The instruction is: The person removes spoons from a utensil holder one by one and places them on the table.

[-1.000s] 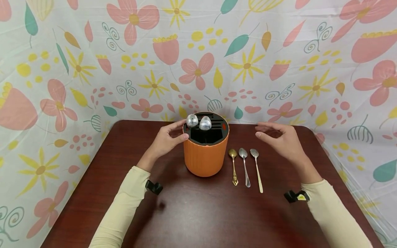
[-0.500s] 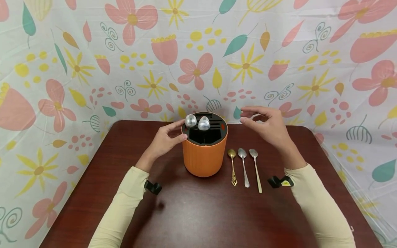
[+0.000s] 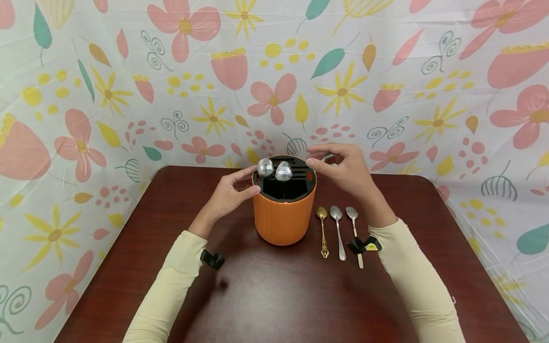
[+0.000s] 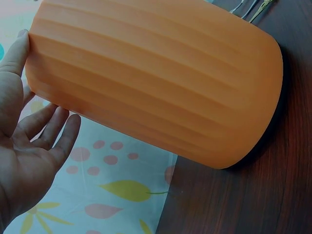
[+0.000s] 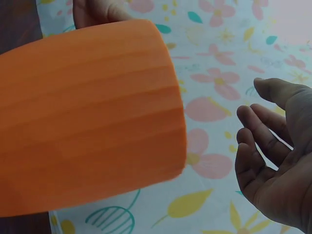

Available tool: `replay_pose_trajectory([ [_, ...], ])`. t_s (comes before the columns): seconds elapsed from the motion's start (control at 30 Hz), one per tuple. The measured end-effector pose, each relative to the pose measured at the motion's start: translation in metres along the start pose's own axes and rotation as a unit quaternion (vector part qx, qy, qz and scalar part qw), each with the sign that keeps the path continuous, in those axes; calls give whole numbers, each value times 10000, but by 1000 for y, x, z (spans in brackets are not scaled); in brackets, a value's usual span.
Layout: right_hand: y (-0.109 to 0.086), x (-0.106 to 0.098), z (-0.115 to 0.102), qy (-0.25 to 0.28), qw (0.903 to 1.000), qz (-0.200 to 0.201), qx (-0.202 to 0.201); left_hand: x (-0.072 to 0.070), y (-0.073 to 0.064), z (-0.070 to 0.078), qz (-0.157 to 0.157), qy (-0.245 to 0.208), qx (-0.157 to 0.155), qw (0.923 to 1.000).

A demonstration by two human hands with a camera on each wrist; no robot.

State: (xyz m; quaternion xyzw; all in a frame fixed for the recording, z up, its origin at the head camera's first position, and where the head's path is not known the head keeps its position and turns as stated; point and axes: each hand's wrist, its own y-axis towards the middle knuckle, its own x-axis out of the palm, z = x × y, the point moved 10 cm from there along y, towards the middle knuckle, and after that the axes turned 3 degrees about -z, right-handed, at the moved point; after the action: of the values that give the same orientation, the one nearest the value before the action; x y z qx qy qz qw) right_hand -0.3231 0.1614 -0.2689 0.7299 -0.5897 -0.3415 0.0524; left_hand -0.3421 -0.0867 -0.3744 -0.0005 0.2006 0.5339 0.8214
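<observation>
An orange ribbed utensil holder with a black slotted top stands upright on the table. Two shiny rounded metal heads, like spoon bowls, stick up from its top; their handles are hidden inside. My left hand rests against the holder's upper left side, thumb at the rim. In the left wrist view its fingers touch the orange wall, lightly bent. Near the right rim hovers my right hand, fingers loosely bent and holding nothing. The right wrist view shows a gap between that hand and the holder.
Right of the holder lie a gold spoon, a silver spoon and a longer spoon, partly covered by the right wrist camera. A flowered cloth hangs behind the dark wooden table.
My right hand has moved left from the table's right side to the holder's right rim. The left hand, the holder and the spoons keep their places.
</observation>
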Motion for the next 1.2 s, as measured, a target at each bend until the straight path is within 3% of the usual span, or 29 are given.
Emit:
replay_pose_trajectory([
  [0.2,6,13,12,46,9995,-196,243,0,0,-1,-19,76,-68,9999],
  [0.4,10,23,20,47,9985,-364,403,-2,-1,-2,34,4,51,10000],
  [0.9,7,37,25,-170,9982,-424,392,-3,-1,-2,41,48,193,9998],
  [1.13,5,40,26,-251,9980,-444,360,0,-10,28,-26,-17,-30,10000],
  [1.2,5,39,28,-325,9979,-407,381,0,-10,28,-25,-2,-42,10000],
])
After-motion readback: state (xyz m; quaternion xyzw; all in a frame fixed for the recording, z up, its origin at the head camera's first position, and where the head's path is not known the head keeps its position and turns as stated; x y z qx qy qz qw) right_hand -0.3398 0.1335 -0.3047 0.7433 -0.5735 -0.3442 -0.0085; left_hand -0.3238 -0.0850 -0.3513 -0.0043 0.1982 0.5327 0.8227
